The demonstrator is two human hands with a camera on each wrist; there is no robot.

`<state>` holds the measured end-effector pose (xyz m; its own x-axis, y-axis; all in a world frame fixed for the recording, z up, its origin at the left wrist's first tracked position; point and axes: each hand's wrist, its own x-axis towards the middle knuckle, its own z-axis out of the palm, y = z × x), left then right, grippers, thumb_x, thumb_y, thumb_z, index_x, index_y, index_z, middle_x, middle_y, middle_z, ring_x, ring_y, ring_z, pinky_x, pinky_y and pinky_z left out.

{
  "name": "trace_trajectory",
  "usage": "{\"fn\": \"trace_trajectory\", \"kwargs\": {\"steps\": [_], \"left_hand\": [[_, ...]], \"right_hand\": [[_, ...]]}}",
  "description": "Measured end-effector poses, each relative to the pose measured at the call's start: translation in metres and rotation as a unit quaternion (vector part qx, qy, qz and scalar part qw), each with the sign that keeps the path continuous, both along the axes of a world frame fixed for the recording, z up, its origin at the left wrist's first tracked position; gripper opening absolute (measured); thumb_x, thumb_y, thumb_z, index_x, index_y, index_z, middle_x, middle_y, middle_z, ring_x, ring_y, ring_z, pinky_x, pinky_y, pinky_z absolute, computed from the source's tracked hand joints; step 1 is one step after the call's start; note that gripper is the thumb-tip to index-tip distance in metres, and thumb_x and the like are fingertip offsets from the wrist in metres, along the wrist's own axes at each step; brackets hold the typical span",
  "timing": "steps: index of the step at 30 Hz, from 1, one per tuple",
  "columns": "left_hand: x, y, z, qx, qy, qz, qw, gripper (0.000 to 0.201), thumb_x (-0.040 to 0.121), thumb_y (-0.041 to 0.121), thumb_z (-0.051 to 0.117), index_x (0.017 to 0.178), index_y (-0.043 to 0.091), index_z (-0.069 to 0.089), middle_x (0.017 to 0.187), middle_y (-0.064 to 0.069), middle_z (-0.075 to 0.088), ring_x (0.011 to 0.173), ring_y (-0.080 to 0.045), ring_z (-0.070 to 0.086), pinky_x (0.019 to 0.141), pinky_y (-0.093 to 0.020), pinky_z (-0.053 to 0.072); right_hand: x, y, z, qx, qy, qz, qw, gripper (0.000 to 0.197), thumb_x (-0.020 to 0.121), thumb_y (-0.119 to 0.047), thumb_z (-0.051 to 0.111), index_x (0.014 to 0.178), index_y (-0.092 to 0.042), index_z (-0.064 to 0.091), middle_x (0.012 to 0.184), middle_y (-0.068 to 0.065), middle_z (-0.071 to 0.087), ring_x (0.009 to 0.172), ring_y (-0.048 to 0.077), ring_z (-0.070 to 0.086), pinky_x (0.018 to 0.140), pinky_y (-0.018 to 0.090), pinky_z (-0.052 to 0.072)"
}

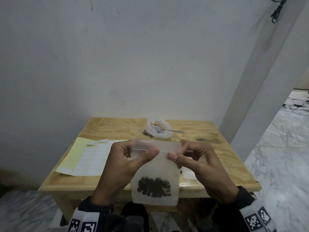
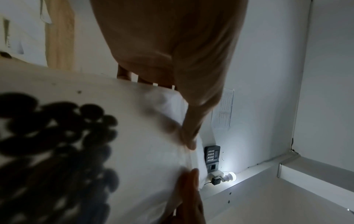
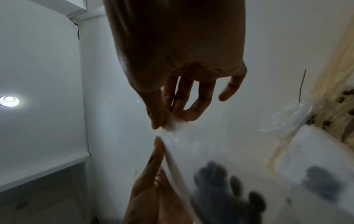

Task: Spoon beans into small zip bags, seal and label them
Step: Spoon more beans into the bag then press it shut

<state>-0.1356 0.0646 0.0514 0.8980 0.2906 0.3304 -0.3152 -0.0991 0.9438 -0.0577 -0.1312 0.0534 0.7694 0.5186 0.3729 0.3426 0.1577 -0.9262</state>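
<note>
A frosted zip bag (image 1: 157, 166) hangs upright in front of me, with dark beans (image 1: 154, 187) heaped at its bottom. My left hand (image 1: 128, 158) pinches the zip strip near its left end, thumb in front. At the strip's right end my right hand (image 1: 189, 158) pinches it too. In the left wrist view the zip bag (image 2: 134, 136) fills the frame, beans (image 2: 57, 151) showing as dark blobs. The right wrist view shows my right thumb and finger closed on the zip bag (image 3: 191, 144) corner. The bean supply bag (image 1: 158, 129) with a metal spoon (image 1: 173, 130) lies at the table's back.
A small wooden table (image 1: 103, 128) stands against a white wall. On its left lies a yellow-backed label sheet (image 1: 87, 158) with loose labels (image 1: 98, 142) above it. Another filled zip bag (image 1: 189, 174) lies at the right, partly behind my hand. Marble floor surrounds the table.
</note>
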Motion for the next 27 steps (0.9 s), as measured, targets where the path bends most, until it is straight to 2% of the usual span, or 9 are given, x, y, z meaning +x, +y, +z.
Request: {"fn": "trace_trajectory", "kwargs": {"steps": [5, 9, 12, 14, 16, 18, 21, 24, 27], "left_hand": [[0.000, 0.001, 0.000, 0.046, -0.034, 0.019, 0.998, 0.018, 0.073, 0.029, 0.078, 0.083, 0.015, 0.079, 0.081, -0.002, 0.075, 0.079, -0.019, 0.070, 0.069, -0.025, 0.053], [-0.003, 0.004, 0.000, 0.049, -0.033, 0.042, 0.997, 0.025, 0.069, 0.038, 0.078, 0.081, 0.016, 0.079, 0.082, -0.001, 0.076, 0.080, -0.019, 0.070, 0.073, -0.034, 0.055], [-0.003, 0.005, 0.001, 0.044, -0.023, 0.037, 0.998, 0.022, 0.068, 0.036, 0.078, 0.077, 0.016, 0.080, 0.078, -0.002, 0.076, 0.076, -0.018, 0.070, 0.071, -0.030, 0.054], [-0.002, 0.006, 0.001, 0.031, -0.011, 0.034, 0.999, 0.020, 0.069, 0.037, 0.077, 0.073, 0.017, 0.079, 0.075, -0.004, 0.076, 0.074, -0.023, 0.070, 0.071, -0.029, 0.053], [0.000, 0.009, 0.000, 0.021, 0.003, 0.038, 0.999, 0.024, 0.074, 0.041, 0.073, 0.070, 0.018, 0.079, 0.077, -0.004, 0.076, 0.082, -0.033, 0.067, 0.080, -0.040, 0.052], [0.000, 0.014, -0.001, 0.026, 0.010, 0.044, 0.999, 0.027, 0.080, 0.042, 0.067, 0.072, 0.020, 0.080, 0.077, -0.003, 0.076, 0.087, -0.030, 0.067, 0.086, -0.048, 0.049], [-0.002, 0.017, -0.002, 0.037, 0.014, 0.060, 0.997, 0.022, 0.083, 0.039, 0.065, 0.075, 0.026, 0.081, 0.070, -0.003, 0.075, 0.082, -0.019, 0.069, 0.080, -0.031, 0.048], [0.005, 0.019, -0.005, -0.011, 0.002, 0.097, 0.995, 0.019, 0.082, 0.035, 0.067, 0.075, 0.023, 0.081, 0.068, -0.007, 0.074, 0.079, -0.021, 0.070, 0.076, -0.017, 0.050], [0.014, 0.023, -0.007, -0.049, 0.005, 0.102, 0.994, 0.020, 0.083, 0.033, 0.068, 0.080, 0.018, 0.081, 0.069, -0.008, 0.074, 0.069, -0.016, 0.065, 0.069, -0.008, 0.047]], "right_hand": [[-0.003, 0.003, -0.005, -0.019, -0.015, -0.010, 1.000, 0.028, 0.085, -0.016, 0.078, 0.067, 0.002, 0.065, 0.069, 0.018, 0.061, 0.066, 0.020, 0.058, 0.061, 0.025, 0.046], [-0.006, 0.001, -0.001, -0.037, -0.052, -0.021, 0.998, 0.022, 0.085, -0.023, 0.075, 0.078, -0.002, 0.078, 0.068, 0.010, 0.068, 0.064, 0.017, 0.062, 0.063, 0.025, 0.049], [-0.003, 0.000, 0.001, -0.035, -0.087, -0.020, 0.995, 0.025, 0.087, -0.022, 0.075, 0.074, -0.001, 0.075, 0.069, 0.010, 0.067, 0.067, 0.023, 0.062, 0.065, 0.030, 0.050], [-0.002, 0.000, 0.002, -0.022, -0.082, -0.028, 0.996, 0.029, 0.088, -0.027, 0.076, 0.073, -0.002, 0.074, 0.072, 0.011, 0.066, 0.070, 0.026, 0.062, 0.068, 0.032, 0.052], [0.000, 0.001, 0.003, 0.003, -0.048, -0.035, 0.998, 0.028, 0.088, -0.026, 0.074, 0.074, -0.001, 0.073, 0.072, 0.014, 0.064, 0.069, 0.027, 0.061, 0.070, 0.035, 0.052], [0.003, -0.001, 0.002, 0.015, -0.017, -0.040, 0.999, 0.025, 0.086, -0.022, 0.072, 0.076, 0.001, 0.074, 0.070, 0.016, 0.062, 0.066, 0.027, 0.058, 0.070, 0.040, 0.049], [0.004, 0.003, -0.003, -0.001, 0.002, -0.050, 0.999, 0.021, 0.087, -0.023, 0.073, 0.078, -0.005, 0.077, 0.067, 0.010, 0.065, 0.063, 0.024, 0.057, 0.066, 0.042, 0.047], [0.002, 0.008, -0.010, -0.022, 0.011, -0.044, 0.999, 0.020, 0.088, -0.023, 0.072, 0.084, -0.005, 0.078, 0.076, 0.006, 0.073, 0.065, 0.024, 0.063, 0.065, 0.030, 0.053], [0.005, 0.011, -0.020, -0.055, 0.016, -0.022, 0.998, 0.021, 0.085, -0.023, 0.075, 0.084, -0.002, 0.077, 0.080, 0.010, 0.075, 0.067, 0.018, 0.069, 0.063, 0.019, 0.051]]}}
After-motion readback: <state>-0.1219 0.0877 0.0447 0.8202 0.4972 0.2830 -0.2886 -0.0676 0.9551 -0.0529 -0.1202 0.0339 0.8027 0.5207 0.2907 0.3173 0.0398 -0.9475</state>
